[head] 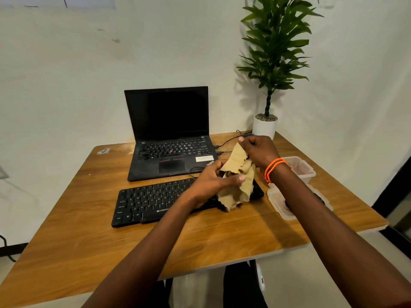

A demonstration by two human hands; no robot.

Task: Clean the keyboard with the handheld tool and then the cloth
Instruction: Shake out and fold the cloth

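Both hands hold a crumpled tan cloth [239, 181] in the air above the right end of the black keyboard [155, 200]. The left hand [213, 181] grips the cloth's lower bunch, thumb curled across its front. The right hand [259, 152], with an orange bracelet [272, 168] at the wrist, pinches the cloth's upper edge between thumb and fingers. The keyboard lies flat on the wooden table [111, 247], just in front of an open laptop [169, 134] with a dark screen. 2 clear plastic containers [300, 167] sit to the right of the keyboard, partly hidden by the right forearm. A potted plant [270, 90] stands at the table's far right corner. The handheld tool cannot be identified.
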